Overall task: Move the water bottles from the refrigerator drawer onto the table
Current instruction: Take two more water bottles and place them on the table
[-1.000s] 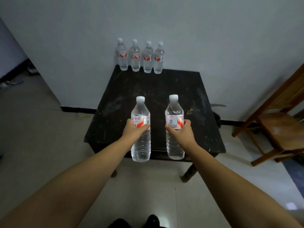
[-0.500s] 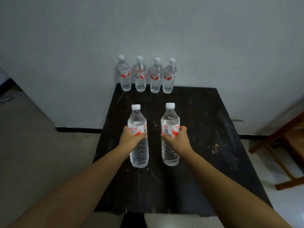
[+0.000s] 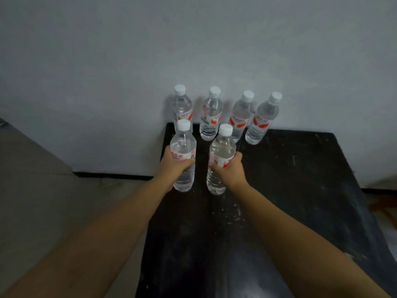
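My left hand (image 3: 173, 167) grips a clear water bottle (image 3: 183, 147) with a white cap and a red-and-white label, upright over the left rear part of the black table (image 3: 300, 190). My right hand (image 3: 231, 172) grips a second, like bottle (image 3: 221, 147), upright beside it. Whether their bases touch the tabletop I cannot tell. Behind them, several more bottles (image 3: 240, 117) stand in a row at the table's back edge against the wall. The refrigerator drawer is out of sight.
A grey wall (image 3: 193, 50) rises right behind the table. Bare floor (image 3: 43, 201) lies to the left of the table, with a dark baseboard along the wall. The table's surface is scuffed and dusty on the right.
I have come closer to the table, and both hands have carried their bottles forward, from mid-table to just in front of the back row.
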